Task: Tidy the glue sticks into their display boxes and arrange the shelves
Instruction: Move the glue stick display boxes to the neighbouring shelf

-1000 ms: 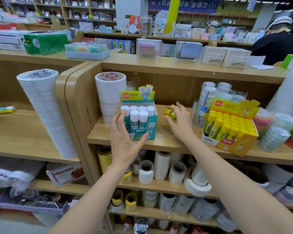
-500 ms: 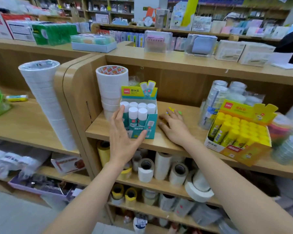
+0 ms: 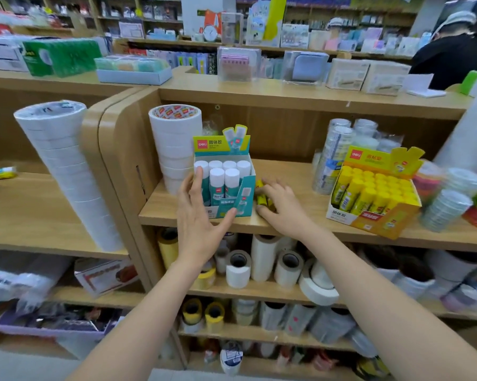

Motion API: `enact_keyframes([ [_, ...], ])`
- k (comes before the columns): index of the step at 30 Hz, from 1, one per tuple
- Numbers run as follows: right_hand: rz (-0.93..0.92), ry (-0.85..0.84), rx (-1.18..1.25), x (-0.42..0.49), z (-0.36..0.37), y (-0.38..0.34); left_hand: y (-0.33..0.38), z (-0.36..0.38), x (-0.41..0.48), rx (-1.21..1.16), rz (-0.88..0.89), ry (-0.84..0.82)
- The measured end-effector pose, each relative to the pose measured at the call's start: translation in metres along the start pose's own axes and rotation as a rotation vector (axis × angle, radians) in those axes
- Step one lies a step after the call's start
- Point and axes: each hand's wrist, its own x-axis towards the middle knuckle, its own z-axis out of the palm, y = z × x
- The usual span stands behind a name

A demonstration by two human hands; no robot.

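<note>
The right hand (image 3: 285,207) lies knuckles up on the shelf (image 3: 295,174), with fingers and thumb curled round loose yellow glue sticks (image 3: 261,199). At least two show at its ten o'clock, between the fingertips and the teal display box (image 3: 245,204). The left hand (image 3: 201,218) is spread and grasps nothing, its straight fingers against the box's left side and its thumb on the front. The box stands upright at that hand's one o'clock, holding six visible white-capped glue sticks (image 3: 217,185). One yellow display box (image 3: 380,224), its many sticks too blurred to count, sits well apart at the right hand's three o'clock. One stack of white tape rolls (image 3: 174,149) stands just beside the teal box, at nine o'clock.
</note>
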Motion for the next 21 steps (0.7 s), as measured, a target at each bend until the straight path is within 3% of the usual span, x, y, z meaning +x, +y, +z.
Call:
enact_keyframes([
  [6,0.06,0.136,0.046,-0.009,0.003,-0.002,0.001,-0.008,-0.003,0.007,0.027,-0.028],
  [15,0.181,0.127,0.079,-0.034,-0.007,-0.009,0.003,-0.015,-0.016,0.076,0.096,0.086],
  [21,0.176,0.294,0.125,-0.041,-0.014,-0.004,0.017,-0.015,-0.027,0.008,0.272,-0.016],
])
